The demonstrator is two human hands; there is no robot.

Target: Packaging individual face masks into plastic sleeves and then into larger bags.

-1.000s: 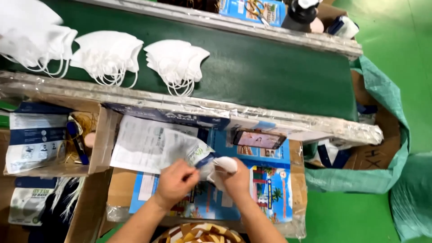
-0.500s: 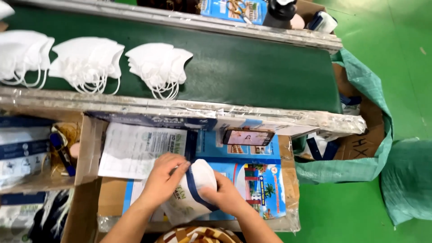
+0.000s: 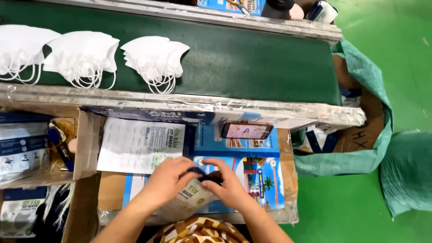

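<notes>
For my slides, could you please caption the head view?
Both hands, left hand and right hand, press a printed pouch beside a green conveyor.

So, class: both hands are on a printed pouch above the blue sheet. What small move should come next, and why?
Probably press the pouch's top edge flat. Both the left hand and right hand pinch its dark upper edge, with the pouch already lying on the blue sheet.

A factory packing line for face masks.
A green conveyor belt (image 3: pixel 252 58) at twelve o'clock carries stacks of white masks (image 3: pixel 155 58); printed pouches (image 3: pixel 139 144) lie on a carton-topped bench, with a sack-lined box (image 3: pixel 360 135) at three o'clock on green floor (image 3: pixel 360 207).
</notes>
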